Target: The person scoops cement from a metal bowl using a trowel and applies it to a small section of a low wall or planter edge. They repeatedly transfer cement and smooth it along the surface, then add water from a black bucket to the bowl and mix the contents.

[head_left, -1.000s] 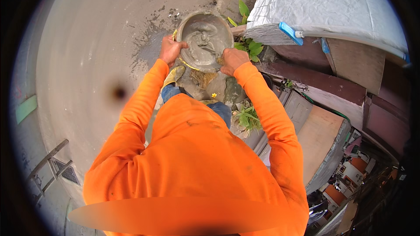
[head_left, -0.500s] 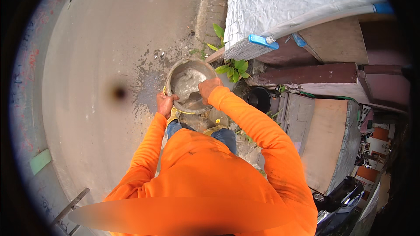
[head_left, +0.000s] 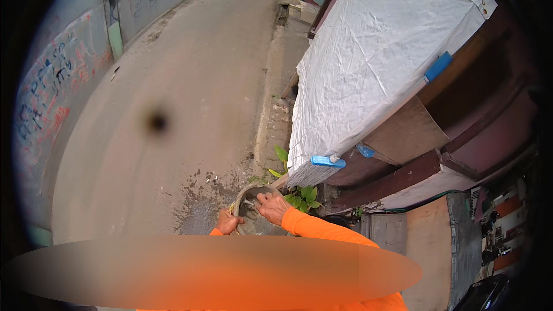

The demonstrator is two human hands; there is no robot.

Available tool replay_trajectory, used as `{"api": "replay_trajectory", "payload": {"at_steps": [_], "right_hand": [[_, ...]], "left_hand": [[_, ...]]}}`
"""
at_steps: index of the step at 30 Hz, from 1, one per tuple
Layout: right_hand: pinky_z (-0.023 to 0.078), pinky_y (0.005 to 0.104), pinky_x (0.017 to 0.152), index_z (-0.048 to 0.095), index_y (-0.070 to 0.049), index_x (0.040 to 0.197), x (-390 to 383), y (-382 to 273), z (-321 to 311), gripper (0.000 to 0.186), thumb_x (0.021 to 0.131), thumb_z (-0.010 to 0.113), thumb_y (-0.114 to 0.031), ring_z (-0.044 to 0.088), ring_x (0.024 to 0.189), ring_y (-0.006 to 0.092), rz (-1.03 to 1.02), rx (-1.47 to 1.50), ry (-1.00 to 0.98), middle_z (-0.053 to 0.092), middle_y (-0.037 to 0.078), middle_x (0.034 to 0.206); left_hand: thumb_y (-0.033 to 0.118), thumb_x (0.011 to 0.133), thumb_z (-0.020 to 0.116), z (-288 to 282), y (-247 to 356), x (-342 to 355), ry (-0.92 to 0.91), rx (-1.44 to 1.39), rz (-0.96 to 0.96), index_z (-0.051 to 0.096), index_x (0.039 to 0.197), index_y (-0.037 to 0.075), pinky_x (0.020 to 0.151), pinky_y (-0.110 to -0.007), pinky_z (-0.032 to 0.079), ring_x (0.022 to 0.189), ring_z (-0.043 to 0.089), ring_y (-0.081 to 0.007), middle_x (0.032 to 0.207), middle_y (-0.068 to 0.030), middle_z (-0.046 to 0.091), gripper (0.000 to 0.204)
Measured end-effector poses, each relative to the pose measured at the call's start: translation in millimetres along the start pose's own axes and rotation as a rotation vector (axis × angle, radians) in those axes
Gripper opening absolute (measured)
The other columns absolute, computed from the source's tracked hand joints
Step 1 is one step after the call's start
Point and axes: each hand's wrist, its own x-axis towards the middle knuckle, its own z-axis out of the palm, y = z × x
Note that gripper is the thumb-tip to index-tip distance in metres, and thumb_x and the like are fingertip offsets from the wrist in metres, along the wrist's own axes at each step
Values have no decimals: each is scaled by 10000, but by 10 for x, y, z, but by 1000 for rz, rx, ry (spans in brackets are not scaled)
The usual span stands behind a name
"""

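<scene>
A round grey bucket [head_left: 262,228] with wet grey cement mix [head_left: 249,212] inside is in front of me, partly cut off below by a blurred patch. My left hand [head_left: 228,222] grips its left rim, thumb toward the inside and fingers closed. Over the far right part of the opening is my right hand [head_left: 273,207], its fingers curled inward. Whatever those fingers hold is hidden by the hand; a pale streak shows beside them in the bucket. Orange sleeves cover both forearms.
A grey road [head_left: 190,80] runs ahead, with dark wet splashes [head_left: 199,193] left of the bucket. Along the left stands a painted wall [head_left: 63,75]. A white tarp canopy [head_left: 368,69] with a blue-ended pole hangs close on the right, above green plants [head_left: 303,198].
My view has tilted up, so the bucket and hands sit lower in the picture. My right hand has shifted toward the bucket's far side; my left hand stays on the rim.
</scene>
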Motion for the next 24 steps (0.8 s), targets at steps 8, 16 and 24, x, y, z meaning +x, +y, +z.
{"api": "replay_trajectory", "payload": {"at_steps": [8,16,24], "right_hand": [[524,484,707,728,-70,760,-405,179,401,150,834,670,-186,669,938,354,187,36,-61,595,167,1062],[610,461,843,771,-30,894,-575,-22,282,179,762,733,-144,763,981,364,518,274,-538,734,230,1192],[595,457,848,754,8,1074,-216,-185,278,405,796,794,-284,762,953,381,629,831,-670,771,237,1059]], "left_hand": [[-51,732,731,-188,-40,94,-11,45,-3,742,982,-40,642,-333,540,679,638,-159,839,-49,715,251],[-26,755,746,4,36,195,93,-240,15,732,966,-17,596,-299,492,639,619,-149,810,-41,696,211],[-91,780,714,86,-478,294,77,-215,12,724,1089,-71,727,-371,607,781,714,-225,942,-114,747,310]]}}
